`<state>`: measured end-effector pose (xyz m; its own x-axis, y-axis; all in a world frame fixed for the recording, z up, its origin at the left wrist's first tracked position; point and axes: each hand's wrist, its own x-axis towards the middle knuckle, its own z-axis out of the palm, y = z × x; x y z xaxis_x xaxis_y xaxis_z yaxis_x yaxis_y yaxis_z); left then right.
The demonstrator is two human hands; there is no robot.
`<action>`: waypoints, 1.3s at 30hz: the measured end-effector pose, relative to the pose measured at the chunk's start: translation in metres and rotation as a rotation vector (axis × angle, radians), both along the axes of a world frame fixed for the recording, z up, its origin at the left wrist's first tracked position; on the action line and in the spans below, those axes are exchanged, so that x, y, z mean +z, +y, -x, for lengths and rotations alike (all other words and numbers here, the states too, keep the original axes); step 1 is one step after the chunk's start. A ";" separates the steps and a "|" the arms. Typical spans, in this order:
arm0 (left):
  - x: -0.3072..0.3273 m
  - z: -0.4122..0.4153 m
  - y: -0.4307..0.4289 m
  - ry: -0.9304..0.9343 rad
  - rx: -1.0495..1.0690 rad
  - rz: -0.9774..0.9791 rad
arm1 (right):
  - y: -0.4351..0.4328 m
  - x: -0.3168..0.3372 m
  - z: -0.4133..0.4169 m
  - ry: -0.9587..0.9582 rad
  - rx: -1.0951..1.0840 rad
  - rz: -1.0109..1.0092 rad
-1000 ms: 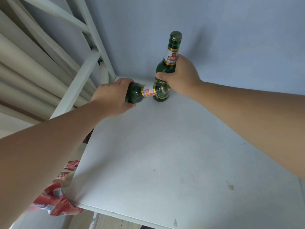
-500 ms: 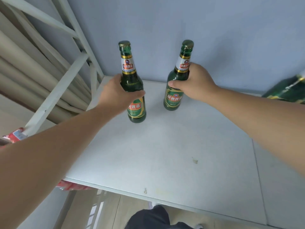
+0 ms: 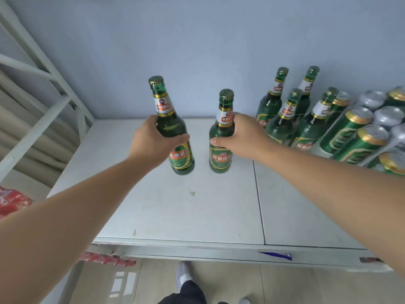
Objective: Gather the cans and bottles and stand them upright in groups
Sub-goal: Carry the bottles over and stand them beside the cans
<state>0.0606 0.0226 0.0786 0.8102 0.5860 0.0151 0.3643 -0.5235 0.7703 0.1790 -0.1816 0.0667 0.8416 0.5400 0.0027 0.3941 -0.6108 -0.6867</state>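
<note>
Green left bottle (image 3: 181, 155) is clamped in left grip (image 3: 153, 144), right bottle (image 3: 220, 158) in right grip (image 3: 243, 137) (both upright).

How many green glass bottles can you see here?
6 green glass bottles: one in the left hand, one in the right hand, four grouped rightwards; more may be hidden.

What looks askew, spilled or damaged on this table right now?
Nothing spilled or toppled. The left hand grips the left bottle, the right hand the right bottle, both upright; the grouped bottles and cans stand too. Only wear shows: a small stain on the table and a torn blue strip on its front edge.
</note>
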 end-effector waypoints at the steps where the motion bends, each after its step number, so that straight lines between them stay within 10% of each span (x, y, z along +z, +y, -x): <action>1: 0.000 0.001 -0.013 0.002 -0.013 -0.001 | -0.016 0.000 0.005 -0.006 -0.008 0.012; 19: -0.027 -0.042 -0.208 0.055 -0.280 0.038 | -0.218 -0.018 0.012 0.059 -0.310 -0.087; 39: -0.069 -0.091 -0.240 0.141 -0.297 -0.059 | -0.238 -0.032 -0.029 0.139 -0.196 -0.027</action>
<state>0.1514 -0.2177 0.0092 0.9419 0.3257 -0.0824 0.2902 -0.6651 0.6881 0.2084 -0.4198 0.0347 0.9236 0.3679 -0.1081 0.1707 -0.6469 -0.7432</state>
